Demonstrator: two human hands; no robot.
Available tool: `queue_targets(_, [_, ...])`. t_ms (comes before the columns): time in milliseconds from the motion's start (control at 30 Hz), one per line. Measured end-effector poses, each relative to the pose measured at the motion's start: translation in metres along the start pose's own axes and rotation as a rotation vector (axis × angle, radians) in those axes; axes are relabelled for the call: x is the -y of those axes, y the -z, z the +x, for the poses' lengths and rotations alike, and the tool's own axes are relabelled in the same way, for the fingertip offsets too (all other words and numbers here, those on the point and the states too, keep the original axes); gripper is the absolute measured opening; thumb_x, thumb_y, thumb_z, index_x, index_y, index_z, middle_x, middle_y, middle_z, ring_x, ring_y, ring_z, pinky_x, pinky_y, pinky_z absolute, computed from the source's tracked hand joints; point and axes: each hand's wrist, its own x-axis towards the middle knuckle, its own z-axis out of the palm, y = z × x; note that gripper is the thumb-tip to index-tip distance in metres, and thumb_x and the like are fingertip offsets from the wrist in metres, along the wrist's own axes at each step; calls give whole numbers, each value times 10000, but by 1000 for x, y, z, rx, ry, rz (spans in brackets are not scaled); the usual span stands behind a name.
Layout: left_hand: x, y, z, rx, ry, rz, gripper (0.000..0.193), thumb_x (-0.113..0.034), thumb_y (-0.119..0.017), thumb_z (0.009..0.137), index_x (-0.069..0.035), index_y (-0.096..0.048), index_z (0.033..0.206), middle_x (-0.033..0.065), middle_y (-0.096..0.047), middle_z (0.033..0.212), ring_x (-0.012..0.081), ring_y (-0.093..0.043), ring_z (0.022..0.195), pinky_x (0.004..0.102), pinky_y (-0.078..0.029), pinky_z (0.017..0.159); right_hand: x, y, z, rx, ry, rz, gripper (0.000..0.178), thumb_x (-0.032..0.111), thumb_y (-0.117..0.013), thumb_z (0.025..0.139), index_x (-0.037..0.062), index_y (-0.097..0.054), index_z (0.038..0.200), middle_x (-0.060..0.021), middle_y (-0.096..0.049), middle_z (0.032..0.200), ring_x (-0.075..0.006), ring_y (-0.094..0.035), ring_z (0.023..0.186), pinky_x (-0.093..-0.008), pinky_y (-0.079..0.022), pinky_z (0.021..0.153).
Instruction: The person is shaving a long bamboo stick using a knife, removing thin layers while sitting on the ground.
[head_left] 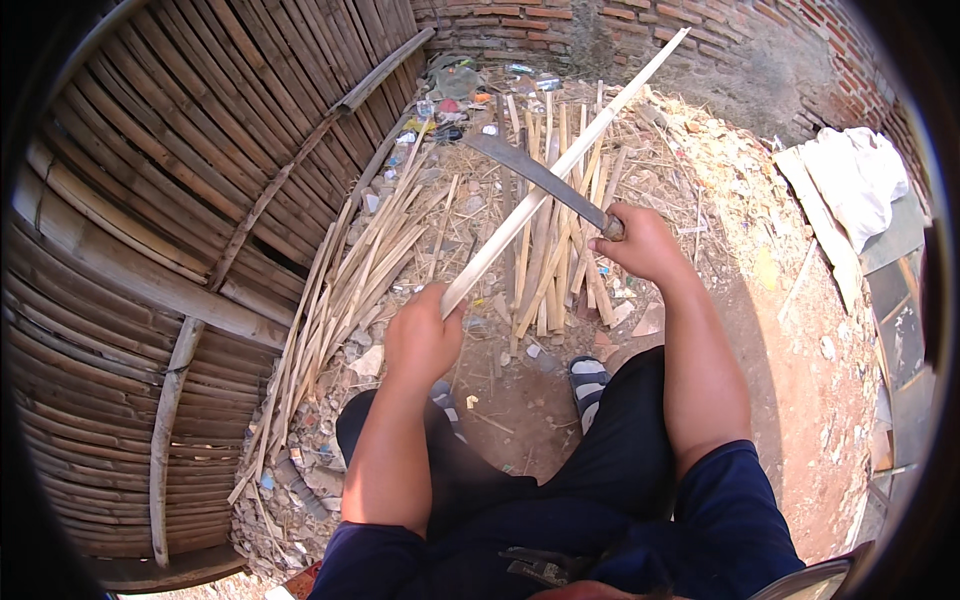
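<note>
My left hand is closed round the near end of a long pale wooden strip, perhaps split bamboo, which slants up and away to the right. In my right hand is the short handle of a machete with a dark, broad blade. The blade points to the far left and crosses the strip about midway along it. Whether its edge bites into the wood cannot be made out. Beneath both lies a pile of similar strips on the ground.
A wall of bamboo slats rises at the left, with a bundle of thin strips along its foot. A brick wall closes off the far side. To the right are a white sack and boards. Shavings and rubble litter the soil.
</note>
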Motion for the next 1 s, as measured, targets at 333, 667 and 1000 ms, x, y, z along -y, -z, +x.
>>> queue_targets(333, [1, -4, -1, 19, -19, 7, 237, -236, -736, 965, -62, -741, 1125, 230, -762, 967, 455, -724, 931, 518, -558, 816, 30, -16, -14, 311, 268, -135, 372, 329, -875, 835, 58, -740, 1052, -207, -748, 925, -409, -740, 953, -504, -576, 852])
queue_targets(667, [2, -4, 3, 32, -5, 26, 240, -233, -736, 964, -67, -738, 1138, 220, -756, 930, 448, -722, 910, 521, -546, 807, 2, -10, -2, 130, 124, -160, 409, 332, -852, 857, 59, -750, 1144, -223, -758, 975, -426, -733, 964, -507, -577, 851])
queue_targets(1000, [2, -3, 0, 41, -16, -52, 257, -249, -751, 955, -70, -749, 1139, 219, -763, 927, 432, -736, 888, 496, -557, 785, -6, -15, 7, 181, 66, 6, 466, 363, -879, 844, 28, -759, 1145, -226, -761, 981, -383, -749, 930, -473, -571, 848])
